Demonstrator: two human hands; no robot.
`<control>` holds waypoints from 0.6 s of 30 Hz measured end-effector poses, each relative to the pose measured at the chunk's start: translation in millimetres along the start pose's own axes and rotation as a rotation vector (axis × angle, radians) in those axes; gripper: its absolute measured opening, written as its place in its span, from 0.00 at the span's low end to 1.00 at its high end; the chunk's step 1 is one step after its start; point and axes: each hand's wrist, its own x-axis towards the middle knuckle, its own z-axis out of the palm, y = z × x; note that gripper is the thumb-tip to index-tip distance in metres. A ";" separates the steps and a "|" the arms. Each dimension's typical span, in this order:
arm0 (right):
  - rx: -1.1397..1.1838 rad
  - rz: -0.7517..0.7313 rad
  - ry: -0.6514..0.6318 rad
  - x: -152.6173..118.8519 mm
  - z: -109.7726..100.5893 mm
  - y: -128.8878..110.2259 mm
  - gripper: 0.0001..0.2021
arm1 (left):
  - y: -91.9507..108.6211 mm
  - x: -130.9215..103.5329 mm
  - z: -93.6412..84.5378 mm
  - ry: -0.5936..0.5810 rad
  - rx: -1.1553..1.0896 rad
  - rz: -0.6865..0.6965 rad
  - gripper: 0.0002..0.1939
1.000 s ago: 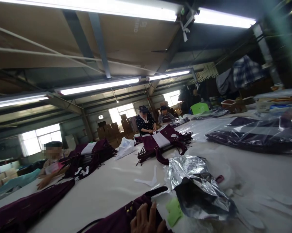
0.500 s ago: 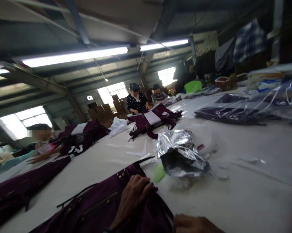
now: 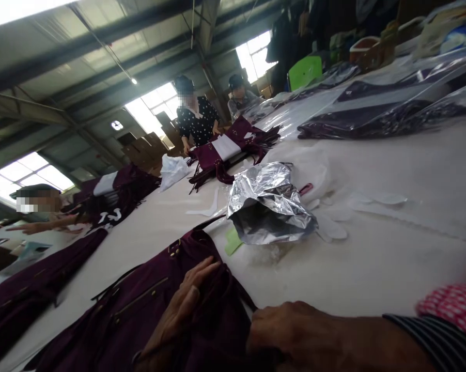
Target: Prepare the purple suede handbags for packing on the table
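A dark purple bag [image 3: 140, 289] with zips and brass-coloured fittings lies on the white-covered table in front of me. My left hand [image 3: 184, 297] rests flat on the bag near its upper right end, fingers stretched out and close together. At the bag's right edge, my right hand [image 3: 283, 330] is closed on the bag, where a dark strap runs down to the knuckles; its fingertips are hidden. Beyond the bag lies a crumpled silver foil bag [image 3: 272, 201], open towards me, with a light green slip [image 3: 233, 241] beside it.
More purple bags [image 3: 31, 279] lie at the left, and stacks with white bands [image 3: 227, 147] lie farther back. Plastic-wrapped purple bags [image 3: 357, 119] are at the right. White scraps [image 3: 329, 227] lie near the foil. Several co-workers stand or sit around the table.
The view has tilted down and shifted. My left hand's fingers have gone from curled over the bag to flat on it. More of my right hand and forearm now shows.
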 end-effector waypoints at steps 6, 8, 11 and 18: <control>-0.163 -0.169 0.152 28.3 -16.7 7.8 0.20 | 25.3 -14.5 -12.4 0.062 -0.164 -0.099 0.22; -0.284 -0.249 0.116 36.3 -10.5 13.0 0.20 | 29.1 -19.4 -13.0 0.084 -0.155 -0.037 0.20; -0.515 -0.336 0.022 45.1 3.5 22.0 0.22 | 33.3 -25.0 -9.0 0.126 -0.059 0.082 0.19; -0.757 -0.420 -0.007 64.7 2.1 25.8 0.08 | 35.6 -33.6 -15.8 0.140 0.117 0.233 0.21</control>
